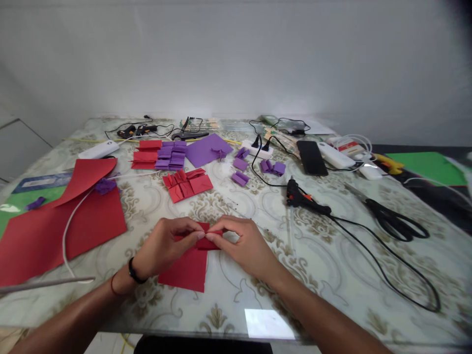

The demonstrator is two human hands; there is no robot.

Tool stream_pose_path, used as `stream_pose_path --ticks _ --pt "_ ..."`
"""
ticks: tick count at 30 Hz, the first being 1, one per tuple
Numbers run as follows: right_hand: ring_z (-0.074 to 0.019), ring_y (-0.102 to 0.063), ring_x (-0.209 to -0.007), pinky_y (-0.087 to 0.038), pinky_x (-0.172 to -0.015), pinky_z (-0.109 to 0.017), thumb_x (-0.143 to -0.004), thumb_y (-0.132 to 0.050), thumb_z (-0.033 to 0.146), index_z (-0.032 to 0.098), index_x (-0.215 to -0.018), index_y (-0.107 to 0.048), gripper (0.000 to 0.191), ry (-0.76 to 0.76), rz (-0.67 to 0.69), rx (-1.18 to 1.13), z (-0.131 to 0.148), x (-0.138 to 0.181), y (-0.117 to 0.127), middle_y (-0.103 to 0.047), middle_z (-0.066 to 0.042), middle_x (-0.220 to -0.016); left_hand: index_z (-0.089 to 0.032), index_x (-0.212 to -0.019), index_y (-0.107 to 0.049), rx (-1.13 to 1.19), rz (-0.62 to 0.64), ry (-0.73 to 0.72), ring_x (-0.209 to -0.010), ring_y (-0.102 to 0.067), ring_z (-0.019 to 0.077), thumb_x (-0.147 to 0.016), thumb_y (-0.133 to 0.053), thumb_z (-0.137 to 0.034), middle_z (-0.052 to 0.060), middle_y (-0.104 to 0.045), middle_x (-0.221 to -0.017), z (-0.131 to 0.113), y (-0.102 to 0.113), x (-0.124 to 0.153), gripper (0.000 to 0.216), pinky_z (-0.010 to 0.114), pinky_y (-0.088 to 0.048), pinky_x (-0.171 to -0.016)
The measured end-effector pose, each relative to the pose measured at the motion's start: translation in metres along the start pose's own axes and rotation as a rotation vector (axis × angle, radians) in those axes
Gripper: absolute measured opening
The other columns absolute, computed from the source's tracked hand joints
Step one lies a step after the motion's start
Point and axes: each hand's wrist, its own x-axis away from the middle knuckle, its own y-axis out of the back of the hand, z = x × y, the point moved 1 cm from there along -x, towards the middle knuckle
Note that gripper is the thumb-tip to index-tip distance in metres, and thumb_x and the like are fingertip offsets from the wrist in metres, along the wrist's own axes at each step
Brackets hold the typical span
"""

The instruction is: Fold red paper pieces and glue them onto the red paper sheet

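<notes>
At the near edge of the table [239,290], a red paper [186,273] is pinched by the closed fingertips of the left hand [164,248] and the right hand [245,246]. Its folded top strip is laid sideways between them, equally near to both.

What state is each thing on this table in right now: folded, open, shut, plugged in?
red paper, partly folded, top edge pinched by both hands
left hand, shut on the red paper
right hand, shut on the red paper
scissors, closed, lying flat
phone, screen dark
power strip, two plugs in
glue gun, lying down, unheld
red pieces, folded, heaped together
</notes>
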Motion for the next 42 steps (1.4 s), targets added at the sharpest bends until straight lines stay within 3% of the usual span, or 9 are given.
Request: stream_pose_path --ticks 5,12,20,25,33,42 --pt "-0.018 -0.067 -0.072 -0.05 -0.07 -0.03 -0.089 -0.069 0.024 0.022 -0.08 -0.074 0.011 -0.021 -0.021 -0.011 -0.002 0.0 0.003 -0.074 -0.002 -0.077 -0.018 -0.086 -0.076 -0.07 -0.055 -0.055 -0.068 -0.067 0.0141 -0.093 -0.065 -0.027 0.002 -0.077 -0.077 -0.004 0.003 0.003 0.017 0.023 -0.051 -0.066" --pt "-0.0169 -0.066 -0.071 -0.049 -0.07 -0.029 -0.09 -0.069 0.023 0.02 -0.078 -0.075 0.013 -0.005 0.031 -0.008 -0.005 0.0 0.003 -0.073 -0.002 -0.075 -0.017 -0.086 -0.076 -0.064 0.037 -0.006 -0.069 -0.066 0.0144 -0.093 -0.063 -0.028 0.002 -0.077 -0.079 0.001 -0.001 -0.001 0.019 0.022 -0.049 -0.064" --pt "-0.0169 -0.066 -0.07 -0.05 -0.068 -0.028 -0.09 -0.067 0.024 0.02 -0.078 -0.073 0.014 -0.036 0.003 -0.035 -0.013 -0.003 0.004 -0.074 -0.002 -0.074 -0.017 -0.082 -0.075 -0.051 0.004 0.024 -0.065 -0.064 0.0136 -0.093 -0.063 -0.03 0.001 -0.074 -0.073 0.009 -0.002 -0.003 0.021 0.021 -0.046 -0.061" --pt "-0.0164 -0.064 -0.07 -0.049 -0.067 -0.027 -0.09 -0.065 0.024 0.02 -0.081 -0.072 0.012 -0.061 0.01 -0.019 -0.018 -0.003 0.0 -0.071 -0.001 -0.075 -0.018 -0.088 -0.076 -0.077 0.019 0.01 -0.072 -0.066 0.0155 -0.093 -0.062 -0.031 0.002 -0.077 -0.08 0.014 -0.003 -0.004 0.02 0.023 -0.049 -0.067" --pt "-0.0147 -0.058 -0.07 -0.045 -0.069 -0.026 -0.078 -0.062 0.011 0.02 -0.075 -0.062 0.01 0.014 0.061 -0.02 -0.018 -0.003 -0.005 -0.063 0.002 -0.074 -0.02 -0.085 -0.074 -0.16 0.051 -0.079 -0.071 -0.065 0.0141 -0.092 -0.059 -0.019 -0.001 -0.076 -0.079 0.006 -0.007 -0.002 0.017 0.023 -0.047 -0.071" --pt "-0.0127 -0.054 -0.064 -0.041 -0.063 -0.024 -0.072 -0.063 0.007 0.02 -0.067 -0.058 0.014 0.001 0.129 -0.015 -0.01 -0.005 0.003 -0.059 0.004 -0.065 -0.017 -0.082 -0.074 -0.16 0.087 -0.112 -0.068 -0.063 0.0136 -0.093 -0.063 -0.024 0.001 -0.074 -0.075 0.005 -0.001 -0.002 0.017 0.024 -0.044 -0.069"
